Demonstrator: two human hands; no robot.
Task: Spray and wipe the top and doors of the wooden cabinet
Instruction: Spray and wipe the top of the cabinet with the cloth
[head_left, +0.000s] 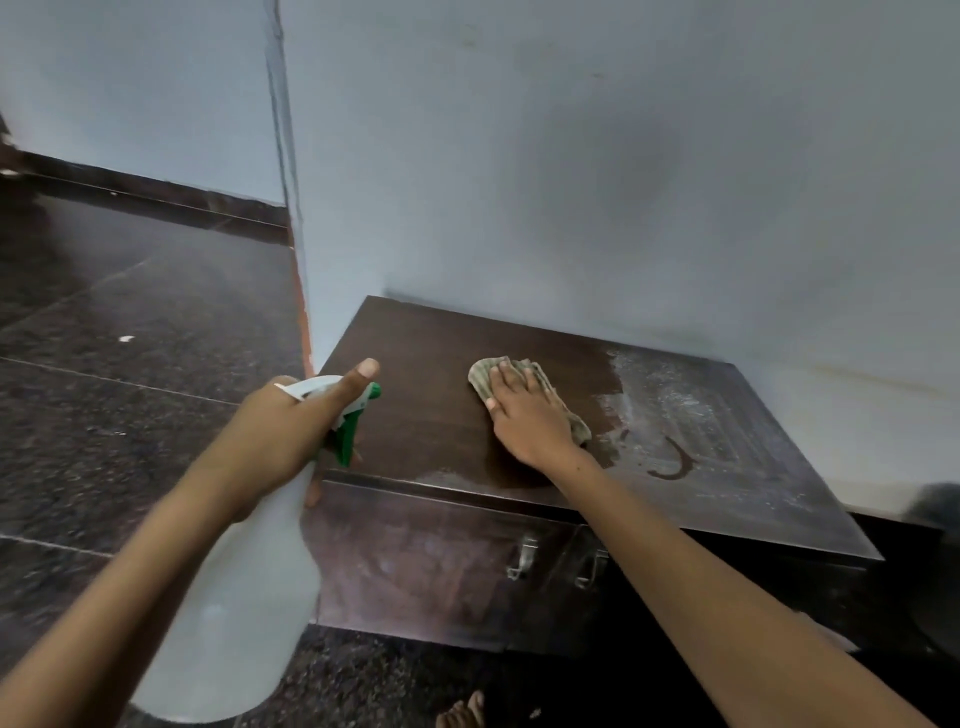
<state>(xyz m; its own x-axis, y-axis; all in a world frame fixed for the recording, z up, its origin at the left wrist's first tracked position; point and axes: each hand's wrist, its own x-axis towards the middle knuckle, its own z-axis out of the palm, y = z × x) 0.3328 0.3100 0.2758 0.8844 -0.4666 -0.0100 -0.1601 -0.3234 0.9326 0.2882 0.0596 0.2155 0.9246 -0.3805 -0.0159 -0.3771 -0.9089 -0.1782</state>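
Note:
A low dark wooden cabinet (426, 410) stands against the wall. The left part of its top looks wiped dark, while the right part is dusty and streaked. My right hand (524, 415) presses flat on a checked cloth (485, 376) near the middle of the top. A white spray bottle (244, 597) with a green trigger is gripped around its neck by my left hand (291, 431), with the thumb pointing up, at the cabinet's front left corner. Two doors with metal handles (524, 556) show on the dusty front.
A pale blue wall rises behind the cabinet, with a corner edge (291, 208) at its left. Dark speckled stone floor (130, 364) spreads to the left and in front. Toes of a bare foot (462, 714) show at the bottom. A dark round object (935, 509) sits at the right edge.

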